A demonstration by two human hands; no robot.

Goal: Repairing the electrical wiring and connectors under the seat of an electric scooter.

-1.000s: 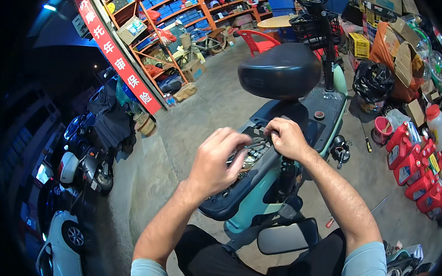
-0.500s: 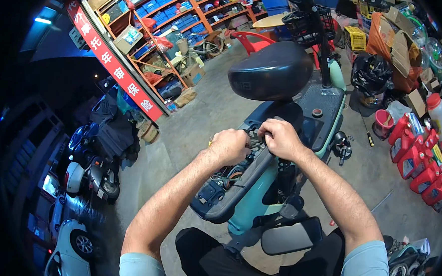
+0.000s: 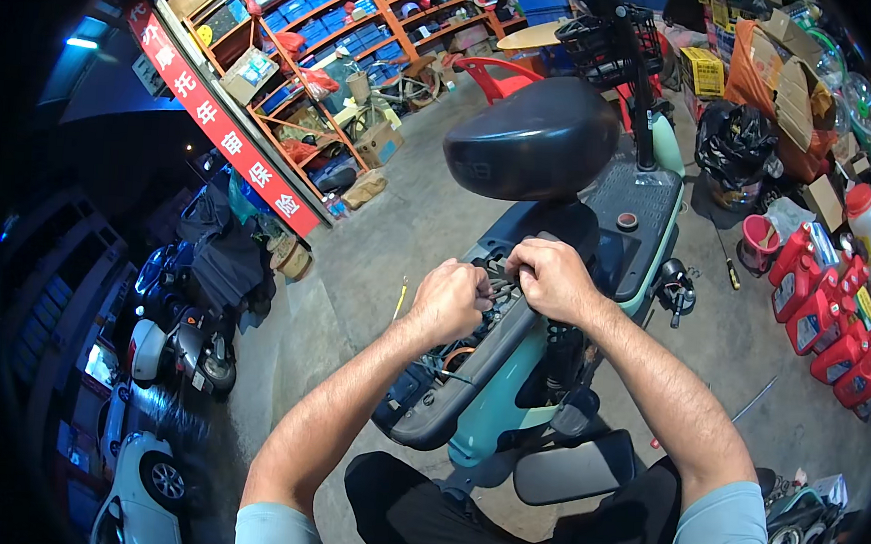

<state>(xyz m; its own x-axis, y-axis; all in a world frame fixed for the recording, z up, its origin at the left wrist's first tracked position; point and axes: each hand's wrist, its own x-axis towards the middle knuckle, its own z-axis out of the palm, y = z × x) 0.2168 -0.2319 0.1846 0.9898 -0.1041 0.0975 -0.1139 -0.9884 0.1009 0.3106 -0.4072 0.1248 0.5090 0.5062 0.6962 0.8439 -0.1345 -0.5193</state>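
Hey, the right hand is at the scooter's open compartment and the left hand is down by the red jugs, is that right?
Not quite: the head view shows the left hand at the scooter's open compartment too, away from the red jugs. The right hand is as you said.

Scooter point(image 3: 500, 399) is standing with its tail toward the camera, pale teal body, dark trim. Black saddle point(image 3: 533, 144) is sitting raised, forward of the open rear compartment point(image 3: 488, 361). Dark wiring point(image 3: 458, 355) is lying tangled inside, an orange loop showing toward the tail. Forward end is partly covered; connections aren't showing clearly.
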